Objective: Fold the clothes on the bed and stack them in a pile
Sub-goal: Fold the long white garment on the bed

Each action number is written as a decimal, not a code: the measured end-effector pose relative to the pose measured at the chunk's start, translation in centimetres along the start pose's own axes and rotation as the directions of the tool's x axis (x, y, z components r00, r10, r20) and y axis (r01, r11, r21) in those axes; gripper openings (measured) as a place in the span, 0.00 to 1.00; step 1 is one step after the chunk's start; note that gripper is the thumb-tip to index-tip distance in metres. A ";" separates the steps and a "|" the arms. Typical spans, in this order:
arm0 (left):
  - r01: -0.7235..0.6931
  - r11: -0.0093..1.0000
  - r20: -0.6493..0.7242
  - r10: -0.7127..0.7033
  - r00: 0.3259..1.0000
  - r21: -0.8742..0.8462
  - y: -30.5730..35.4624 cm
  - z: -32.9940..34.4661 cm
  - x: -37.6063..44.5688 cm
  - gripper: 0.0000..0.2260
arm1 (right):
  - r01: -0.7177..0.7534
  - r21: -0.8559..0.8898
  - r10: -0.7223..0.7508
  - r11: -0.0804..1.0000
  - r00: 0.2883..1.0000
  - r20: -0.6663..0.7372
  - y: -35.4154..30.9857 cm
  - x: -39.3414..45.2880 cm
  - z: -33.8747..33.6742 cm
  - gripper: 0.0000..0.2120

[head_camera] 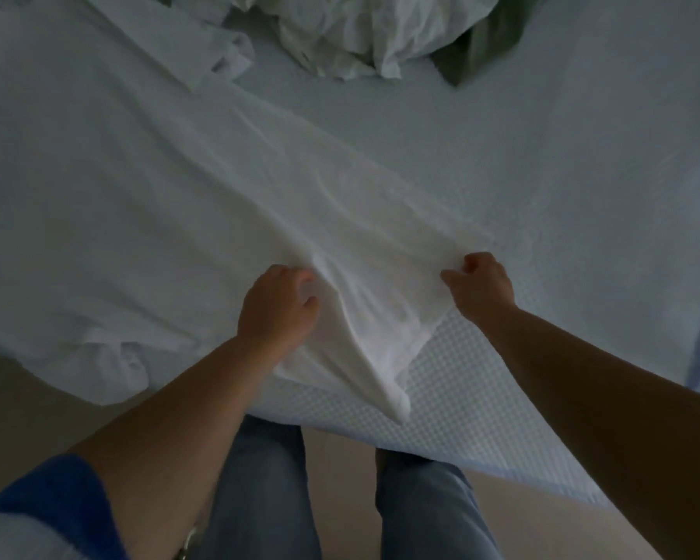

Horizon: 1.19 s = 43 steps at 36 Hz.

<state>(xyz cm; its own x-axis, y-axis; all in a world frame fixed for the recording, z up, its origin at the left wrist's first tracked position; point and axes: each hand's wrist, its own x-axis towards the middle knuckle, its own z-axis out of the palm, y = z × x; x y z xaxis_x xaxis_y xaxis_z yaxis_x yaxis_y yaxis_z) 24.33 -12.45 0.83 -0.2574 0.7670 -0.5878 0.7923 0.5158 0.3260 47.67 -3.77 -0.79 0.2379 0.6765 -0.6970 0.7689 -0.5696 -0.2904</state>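
Note:
A large white garment [146, 187] lies spread across the bed [542, 163], running from the far left toward the near edge. Its near end hangs over the mattress side in a loose point. My left hand [277, 311] grips a bunched fold of this garment near the bed's edge. About a hand's width to the right, my right hand [479, 284] pinches the garment's right corner between thumb and curled fingers. The cloth between my hands is pulled into creases.
A crumpled heap of white clothes [364, 30] with a green piece [481, 46] lies at the far side of the bed. The mattress side [461, 398] has a waffle pattern. Beige floor [29, 406] and my jeans-clad legs [267, 491] are below.

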 end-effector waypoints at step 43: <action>-0.596 0.801 0.157 0.596 0.787 -0.053 24.5 -9.9 13.9 0.09 | 0.288 0.719 -0.184 0.632 0.957 -0.223 -4.9 4.3 -11.7 0.09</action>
<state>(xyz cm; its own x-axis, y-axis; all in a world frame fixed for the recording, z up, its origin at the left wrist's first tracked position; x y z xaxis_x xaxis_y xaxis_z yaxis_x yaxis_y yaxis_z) 34.70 14.64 7.93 0.3567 0.8514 -0.3847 0.7590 -0.0239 0.6507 51.85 7.41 5.31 0.2186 0.8562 -0.4681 0.1278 -0.5007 -0.8561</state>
